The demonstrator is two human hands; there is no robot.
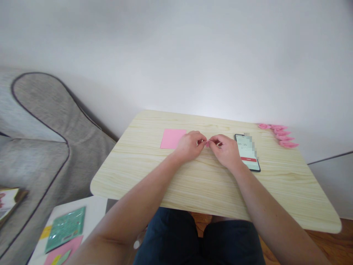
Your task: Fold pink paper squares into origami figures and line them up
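Note:
My left hand (190,144) and my right hand (226,149) meet at the middle of the pale wooden table (193,184). Both pinch a small folded piece of pink paper (207,143) between thumb and fingertips; most of it is hidden by the fingers. A flat square of pink paper (172,138) lies on the table just left of my left hand. A phone (247,151) with a lit timer screen lies right of my right hand.
Several folded pink paper pieces (279,133) sit in a row at the table's far right corner. A grey sofa (41,132) stands to the left. A low white surface (93,209) at lower left holds a green packet (65,228) and coloured paper sheets.

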